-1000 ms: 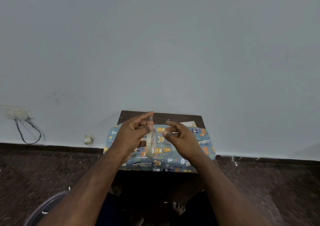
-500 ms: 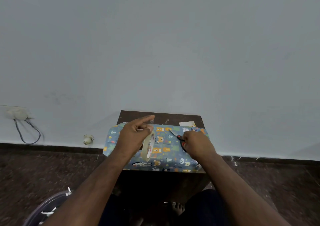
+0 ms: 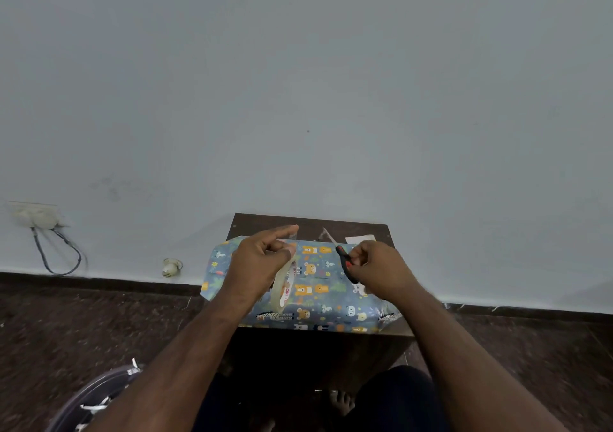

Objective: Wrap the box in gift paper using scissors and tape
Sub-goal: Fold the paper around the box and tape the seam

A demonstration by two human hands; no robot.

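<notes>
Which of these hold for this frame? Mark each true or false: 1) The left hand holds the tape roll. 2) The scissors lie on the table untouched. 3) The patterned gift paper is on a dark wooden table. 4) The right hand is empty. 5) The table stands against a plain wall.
1) True: the left hand holds the tape roll above the gift paper.
2) False: the scissors are held in the right hand, blades pointing up and away.
3) True: the paper covers most of the dark table.
4) False: it grips the scissors' handles.
5) True: the wall rises right behind the table.
</notes>
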